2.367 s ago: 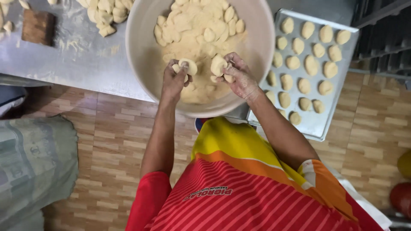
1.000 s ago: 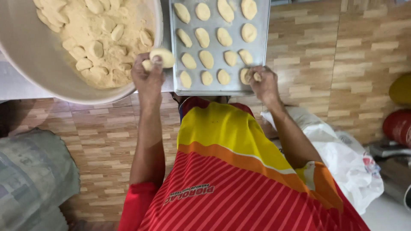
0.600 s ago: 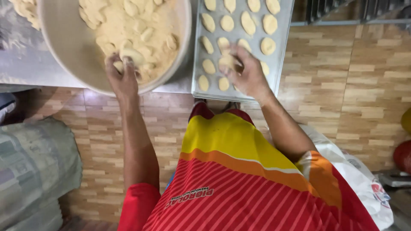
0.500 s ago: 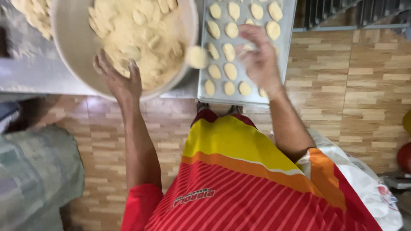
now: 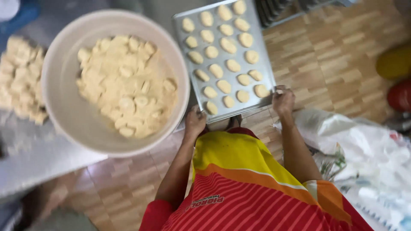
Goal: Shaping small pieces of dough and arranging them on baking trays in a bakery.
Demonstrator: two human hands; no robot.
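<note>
the floor (image 5: 342,55) is the biggest thing here, made of brown tiles like little bricks. a grey table (image 5: 38,158) sits at the left with a heap of dough bits (image 5: 19,85) on it. a white plastic bag (image 5: 364,149) lies on the floor at the right.

next comes the big round bowl (image 5: 64,107), pale and wide. it is full of cut dough pieces (image 5: 124,85) piled to one side. the bowl sits just left of the tray.

the tray (image 5: 265,72) is flat, grey metal and shaped like a long box lid. its long side runs away from the person, tilted a little to the left. small dough balls (image 5: 227,45) lie on it in neat rows.

the person holds the tray by its near short edge. the left hand (image 5: 195,122) is closed on the near left corner, close beside the bowl rim. the right hand (image 5: 283,100) is closed on the near right corner, fingers curled over the rim. both hands are about as near to the tray as each other, one at each corner. the tray lies straight ahead of the hands, reaching away from the body.
</note>
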